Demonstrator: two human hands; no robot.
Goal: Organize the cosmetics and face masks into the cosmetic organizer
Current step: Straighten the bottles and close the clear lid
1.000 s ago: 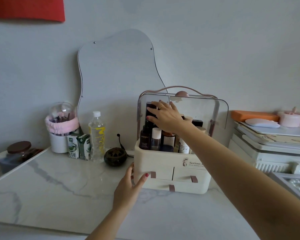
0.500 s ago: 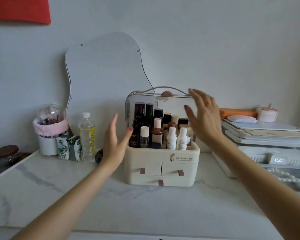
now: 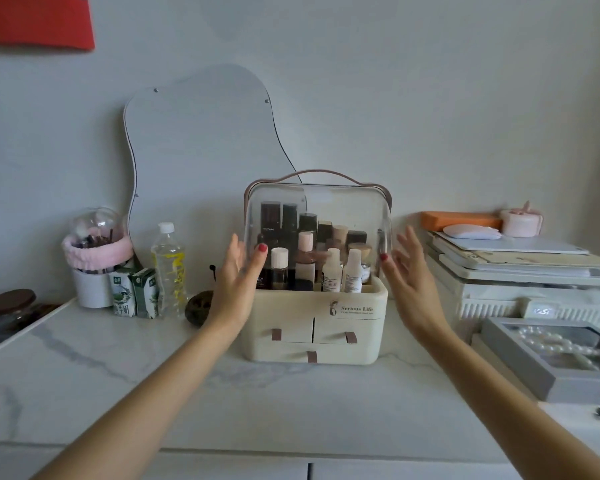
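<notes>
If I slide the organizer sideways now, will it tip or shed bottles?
The organizer probably slides rather than tips: its base is wide and flat on smooth marble. The upright bottles may wobble, but the clear cover looks closed, so they should stay inside.

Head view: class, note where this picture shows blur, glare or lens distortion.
Head view: the right hand is smeared by motion blur, the left hand is sharper; the organizer's clear cover carries pale reflections that wash out the bottles behind it; the wide lens bows the counter edge; light is soft and dim, with faint shadows.
</notes>
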